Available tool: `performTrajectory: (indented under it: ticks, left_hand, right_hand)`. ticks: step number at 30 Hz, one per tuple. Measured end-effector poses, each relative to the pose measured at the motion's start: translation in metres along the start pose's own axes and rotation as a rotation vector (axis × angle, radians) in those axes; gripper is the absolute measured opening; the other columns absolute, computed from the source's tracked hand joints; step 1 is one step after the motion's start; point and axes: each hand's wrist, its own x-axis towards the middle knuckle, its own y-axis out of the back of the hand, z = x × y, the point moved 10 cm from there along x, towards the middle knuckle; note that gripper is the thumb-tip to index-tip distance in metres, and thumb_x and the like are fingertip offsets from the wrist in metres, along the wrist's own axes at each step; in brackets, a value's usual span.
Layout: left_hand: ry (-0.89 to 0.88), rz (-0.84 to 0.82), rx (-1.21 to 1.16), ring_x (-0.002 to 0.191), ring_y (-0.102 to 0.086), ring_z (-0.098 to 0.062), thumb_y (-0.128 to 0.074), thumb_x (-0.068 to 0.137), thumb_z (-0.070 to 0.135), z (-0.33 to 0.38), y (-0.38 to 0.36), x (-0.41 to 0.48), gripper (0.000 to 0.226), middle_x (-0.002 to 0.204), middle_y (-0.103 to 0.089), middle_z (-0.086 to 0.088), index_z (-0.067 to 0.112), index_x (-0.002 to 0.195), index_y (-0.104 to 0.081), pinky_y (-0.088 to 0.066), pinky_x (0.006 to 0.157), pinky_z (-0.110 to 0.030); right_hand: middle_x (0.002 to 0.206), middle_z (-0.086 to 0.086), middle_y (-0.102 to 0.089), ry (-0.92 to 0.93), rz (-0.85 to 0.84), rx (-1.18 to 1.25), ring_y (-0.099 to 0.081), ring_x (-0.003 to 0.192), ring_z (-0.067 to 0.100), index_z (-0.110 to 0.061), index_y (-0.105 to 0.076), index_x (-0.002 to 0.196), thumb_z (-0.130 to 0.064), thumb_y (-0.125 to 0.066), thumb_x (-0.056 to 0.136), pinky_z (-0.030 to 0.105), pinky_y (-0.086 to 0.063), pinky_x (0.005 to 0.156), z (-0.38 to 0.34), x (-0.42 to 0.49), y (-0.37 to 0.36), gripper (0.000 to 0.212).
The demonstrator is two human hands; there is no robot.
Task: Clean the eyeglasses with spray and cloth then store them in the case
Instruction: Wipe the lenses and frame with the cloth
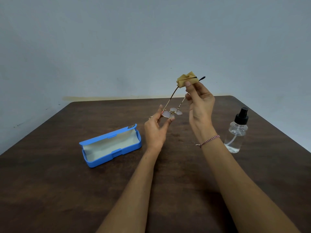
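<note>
Thin gold-framed eyeglasses (173,112) with round lenses are held in the air above the brown table (67,190), temples pointing up. My left hand (155,130) pinches the left lens rim between thumb and fingers. My right hand (200,106) pinches a crumpled tan cloth (185,79) around one temple near its black tip. The open blue case (109,146) with a pale lining lies to the left on the table. A clear spray bottle (236,132) with a black nozzle stands to the right.
A grey wall (151,39) rises behind the table's far edge. The table's right corner lies just beyond the bottle. A striped bracelet (209,140) circles my right wrist and a ring sits on my left hand.
</note>
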Motion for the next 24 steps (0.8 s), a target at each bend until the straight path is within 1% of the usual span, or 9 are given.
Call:
performTrajectory:
  ticks: [3, 4, 6, 9, 14, 16, 19, 22, 24]
  left_hand:
    - [0.002, -0.002, 0.001, 0.113, -0.054, -0.001, -0.075, 0.078, 0.031, -0.001, 0.0, 0.0, 0.064, 0.126, -0.061, 0.006, 0.022, 0.136, -0.049, -0.04, 0.093, -0.013]
    - [0.001, 0.0, 0.004, 0.115, -0.054, -0.002, -0.075, 0.078, 0.031, -0.001, 0.0, 0.0, 0.064, 0.126, -0.061, 0.005, 0.021, 0.136, -0.049, -0.041, 0.095, -0.014]
    - [0.002, -0.001, 0.002, 0.117, -0.055, -0.006, -0.075, 0.078, 0.03, -0.002, 0.0, 0.0, 0.065, 0.128, -0.06, 0.002, 0.02, 0.136, -0.048, -0.043, 0.099, -0.021]
    - [0.005, -0.004, -0.014, 0.117, -0.055, -0.006, -0.076, 0.078, 0.028, -0.001, 0.0, 0.0, 0.064, 0.128, -0.061, 0.0, 0.019, 0.136, -0.049, -0.043, 0.102, -0.026]
    - [0.013, -0.005, -0.022, 0.117, -0.053, -0.003, -0.076, 0.078, 0.027, -0.002, 0.001, -0.002, 0.064, 0.128, -0.061, 0.001, 0.02, 0.136, -0.049, -0.042, 0.101, -0.022]
    - [0.014, -0.005, -0.027, 0.119, -0.054, -0.006, -0.076, 0.077, 0.026, -0.001, 0.002, -0.002, 0.064, 0.128, -0.061, -0.001, 0.019, 0.135, -0.049, -0.043, 0.103, -0.026]
    - [0.021, -0.003, -0.046, 0.12, -0.055, -0.01, -0.076, 0.077, 0.024, -0.003, 0.002, -0.001, 0.064, 0.128, -0.061, -0.003, 0.017, 0.135, -0.05, -0.044, 0.103, -0.03]
    - [0.038, 0.023, -0.05, 0.12, -0.054, -0.011, -0.076, 0.077, 0.026, -0.008, 0.005, 0.001, 0.064, 0.129, -0.06, -0.002, 0.016, 0.135, -0.049, -0.044, 0.102, -0.027]
    - [0.052, 0.035, -0.077, 0.12, -0.054, -0.01, -0.076, 0.078, 0.025, -0.011, 0.006, 0.001, 0.064, 0.131, -0.058, -0.002, 0.015, 0.135, -0.049, -0.044, 0.1, -0.023]
  right_hand:
    - [0.08, -0.002, -0.067, -0.05, 0.037, 0.153, -0.055, 0.074, 0.007, -0.008, -0.066, 0.087, -0.005, -0.066, 0.085, 0.016, -0.042, 0.061, 0.003, 0.0, 0.004, 0.004]
    - [0.077, -0.003, -0.066, -0.064, 0.057, 0.2, -0.055, 0.071, 0.008, -0.008, -0.066, 0.086, -0.003, -0.064, 0.085, 0.016, -0.043, 0.06, 0.004, 0.0, 0.005, 0.006]
    - [0.075, -0.002, -0.064, -0.084, 0.085, 0.277, -0.054, 0.068, 0.009, -0.008, -0.067, 0.085, 0.0, -0.062, 0.086, 0.016, -0.045, 0.06, 0.005, -0.001, 0.006, 0.01]
    - [0.085, 0.003, -0.066, -0.105, 0.093, 0.358, -0.059, 0.074, 0.01, -0.008, -0.067, 0.088, 0.001, -0.058, 0.088, 0.015, -0.049, 0.064, 0.007, -0.002, 0.004, 0.013]
    - [0.095, 0.007, -0.065, -0.135, 0.116, 0.484, -0.064, 0.078, 0.009, -0.005, -0.064, 0.097, -0.003, -0.054, 0.092, 0.015, -0.052, 0.07, 0.011, -0.004, 0.004, 0.011]
    - [0.097, 0.008, -0.065, -0.135, 0.107, 0.5, -0.065, 0.08, 0.009, -0.004, -0.063, 0.099, -0.005, -0.053, 0.093, 0.016, -0.053, 0.072, 0.01, -0.003, 0.004, 0.012]
    - [0.091, 0.007, -0.068, -0.153, 0.094, 0.544, -0.066, 0.078, 0.008, -0.002, -0.063, 0.1, -0.006, -0.051, 0.094, 0.016, -0.053, 0.072, 0.011, -0.003, 0.003, 0.014]
    - [0.082, 0.004, -0.07, -0.191, 0.112, 0.595, -0.067, 0.072, 0.008, -0.002, -0.063, 0.094, -0.005, -0.05, 0.095, 0.016, -0.054, 0.066, 0.016, -0.003, 0.004, 0.014]
    - [0.078, 0.004, -0.069, -0.2, 0.127, 0.547, -0.063, 0.066, 0.008, -0.003, -0.065, 0.091, -0.005, -0.051, 0.094, 0.015, -0.052, 0.063, 0.019, -0.003, 0.006, 0.014]
